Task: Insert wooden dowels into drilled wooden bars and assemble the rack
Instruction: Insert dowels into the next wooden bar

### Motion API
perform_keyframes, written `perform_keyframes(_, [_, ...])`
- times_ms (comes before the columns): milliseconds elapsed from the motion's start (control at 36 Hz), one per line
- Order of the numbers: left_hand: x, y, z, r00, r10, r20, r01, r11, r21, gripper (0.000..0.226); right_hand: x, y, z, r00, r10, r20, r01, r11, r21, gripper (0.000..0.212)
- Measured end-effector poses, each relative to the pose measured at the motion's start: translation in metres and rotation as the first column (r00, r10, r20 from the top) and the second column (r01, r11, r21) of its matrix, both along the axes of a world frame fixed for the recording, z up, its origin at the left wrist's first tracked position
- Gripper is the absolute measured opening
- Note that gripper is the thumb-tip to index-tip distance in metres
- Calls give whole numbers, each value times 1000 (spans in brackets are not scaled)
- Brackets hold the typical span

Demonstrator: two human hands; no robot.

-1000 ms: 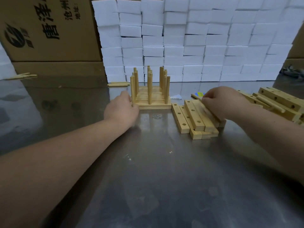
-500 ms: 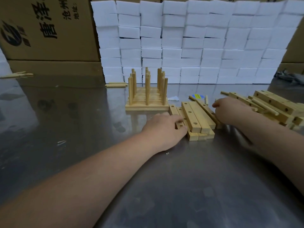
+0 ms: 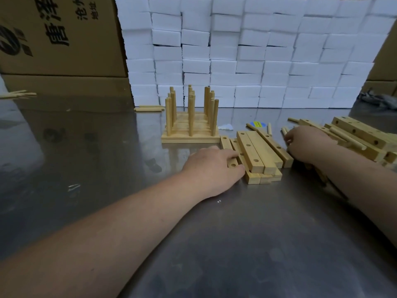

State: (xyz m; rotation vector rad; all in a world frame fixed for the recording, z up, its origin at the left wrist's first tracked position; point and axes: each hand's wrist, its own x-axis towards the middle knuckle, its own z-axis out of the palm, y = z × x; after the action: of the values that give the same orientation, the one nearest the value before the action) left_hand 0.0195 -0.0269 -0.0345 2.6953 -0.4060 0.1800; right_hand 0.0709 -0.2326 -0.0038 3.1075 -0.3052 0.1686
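while the left hand [image 3: 211, 166] lies palm down in the middle of the frame, its fingers reach out nearly straight and rest on the near end of the leftmost pale drilled wooden bar [image 3: 225, 141], with one hole showing between two fingers; it touches rather than grips. this bar lies at the left edge of a small heap of drilled square wooden bars [image 3: 255, 153] lying side by side and in two layers on the dull grey metal table [image 3: 96, 168], just right of centre. the right hand [image 3: 305, 145] sits just right of that heap with its fingers bent downward near a few short loose wooden dowels [image 3: 284, 131]; i cannot tell whether it holds anything. behind the left hand, just above centre, stands the finished wooden rack [image 3: 191, 136], a flat base with upright dowels in rows. a bigger jumble of bars and dowels [image 3: 356, 134] fills the right edge. two loose dowels [image 3: 149, 108] lie left of the rack. a wall of white foam blocks [image 3: 257, 61] spans the top, and a brown printed cardboard box [image 3: 60, 39] fills the upper left.
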Motion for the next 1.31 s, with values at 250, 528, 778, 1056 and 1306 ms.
perform_keyframes(250, [-3,-1,4,993,107,57,-107,994,-17,48,5,-1,-3,1000,-5,10,6,1000,-29,39])
perform_keyframes(528, [7,5,4,947,303,107,-313,945,94,26,3,3,7,944,-34,330,-25,984,174,50])
perform_keyframes(778, [12,8,2,938,345,32,-346,936,61,24,-18,30,23,655,187,732,-403,906,130,33])
perform_keyframes(1056, [6,11,4,992,121,17,-76,722,-687,30,-39,51,38,540,190,820,-612,757,228,24])
perform_keyframes(1306, [7,18,7,992,-40,-122,-101,343,-934,37,-59,71,38,530,330,781,-795,515,322,26])
